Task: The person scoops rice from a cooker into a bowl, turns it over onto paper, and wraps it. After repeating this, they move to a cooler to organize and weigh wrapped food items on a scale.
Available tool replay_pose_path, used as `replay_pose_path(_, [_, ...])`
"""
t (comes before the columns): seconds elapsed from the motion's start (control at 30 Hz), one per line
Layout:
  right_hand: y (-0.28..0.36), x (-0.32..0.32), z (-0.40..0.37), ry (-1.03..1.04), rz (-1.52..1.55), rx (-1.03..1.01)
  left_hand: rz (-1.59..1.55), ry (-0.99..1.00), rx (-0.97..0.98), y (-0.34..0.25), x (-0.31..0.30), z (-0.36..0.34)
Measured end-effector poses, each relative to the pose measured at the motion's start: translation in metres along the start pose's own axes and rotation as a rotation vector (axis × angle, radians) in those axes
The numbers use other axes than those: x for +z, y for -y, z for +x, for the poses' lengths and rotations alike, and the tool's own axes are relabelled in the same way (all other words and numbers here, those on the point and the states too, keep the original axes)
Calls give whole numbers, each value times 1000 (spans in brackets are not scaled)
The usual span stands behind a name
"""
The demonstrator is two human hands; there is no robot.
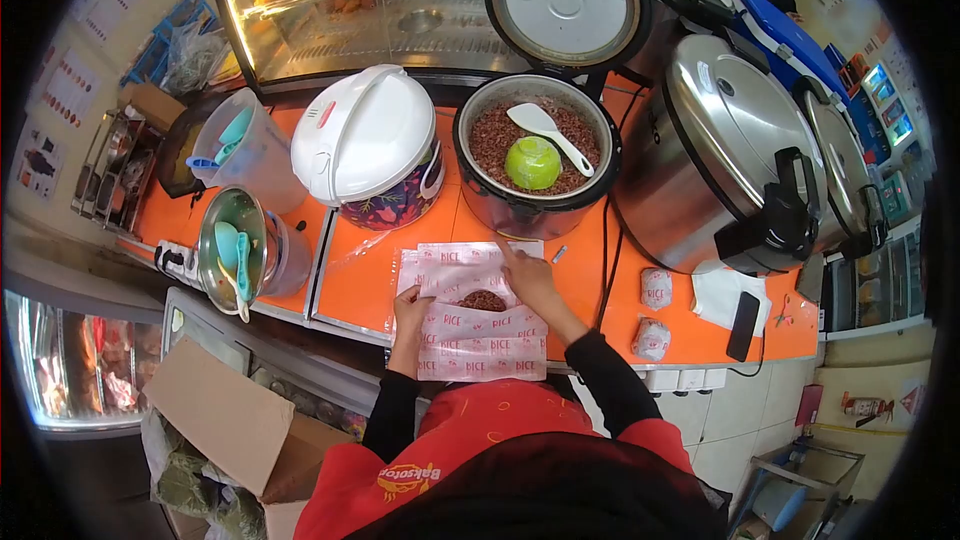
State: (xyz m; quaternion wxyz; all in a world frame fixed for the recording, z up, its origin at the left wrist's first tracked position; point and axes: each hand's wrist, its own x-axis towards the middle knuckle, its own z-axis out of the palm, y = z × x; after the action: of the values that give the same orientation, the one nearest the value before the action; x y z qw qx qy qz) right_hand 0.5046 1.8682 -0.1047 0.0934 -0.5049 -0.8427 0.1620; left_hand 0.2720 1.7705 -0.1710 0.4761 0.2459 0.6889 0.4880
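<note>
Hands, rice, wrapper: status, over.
Left hand at left edge of wrapper, right hand at upper right. Dark rice on it. Open cooker just beyond, nothing seen blocking.

A glass display case point(300, 35) of fried food stood at the rear of the orange counter point(595, 310). A white-lidded pot point(365, 140) was positioned in front of the case. A closed steel cooker point(680, 170) occupied the right side. A black phone point(743, 326) lay near the front edge. A cardboard box point(220, 410) sat open at lower left. A fire extinguisher point(868, 407) was located at far right.
</note>
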Motion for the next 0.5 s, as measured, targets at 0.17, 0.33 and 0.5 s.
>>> replay_pose_path(0.17, [1,-3,30,214,-88,-49,256,-496,555,-32,28,-45])
replay_pose_path(0.33, [4,-37,21,-101,-138,-489,911,-237,1430,14,19,-115])
replay_pose_path(0.5, [-4,-36,34,236,189,-229,1067,201,1312,59,12,-106])
